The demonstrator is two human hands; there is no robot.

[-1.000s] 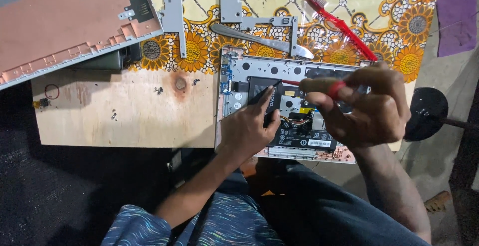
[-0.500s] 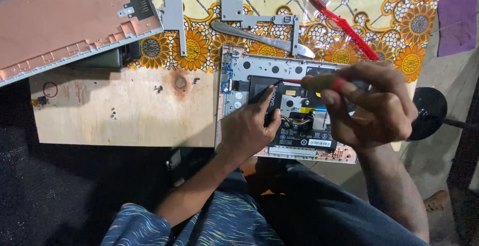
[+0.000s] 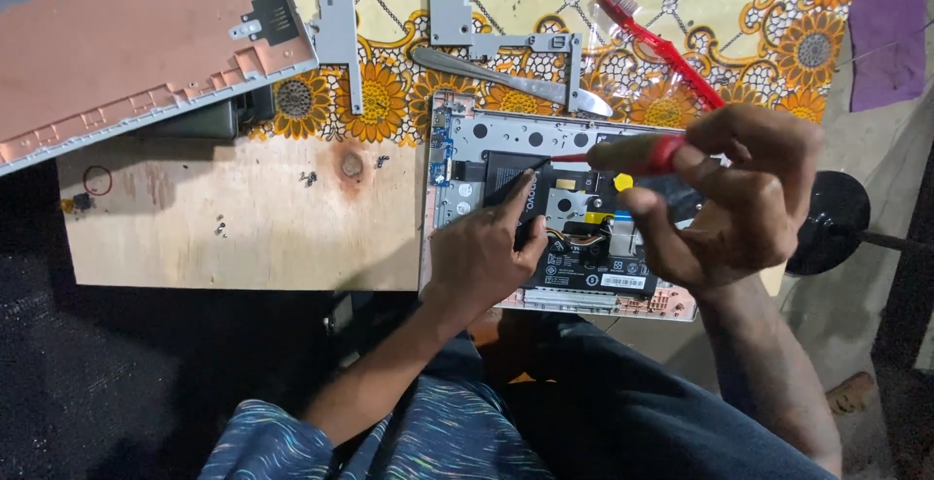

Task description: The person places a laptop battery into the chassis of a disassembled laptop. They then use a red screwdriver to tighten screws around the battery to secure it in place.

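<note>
Head view: right hand (image 3: 725,198) grips red screwdriver (image 3: 632,156); left hand (image 3: 482,251) seemingly pinches black tool (image 3: 516,188) over opened laptop base (image 3: 506,135).

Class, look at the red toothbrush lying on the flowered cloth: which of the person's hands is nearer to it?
Right. The right hand, holding a red-handled screwdriver, sits just below the red toothbrush. The left hand rests lower left on the opened laptop.
</note>
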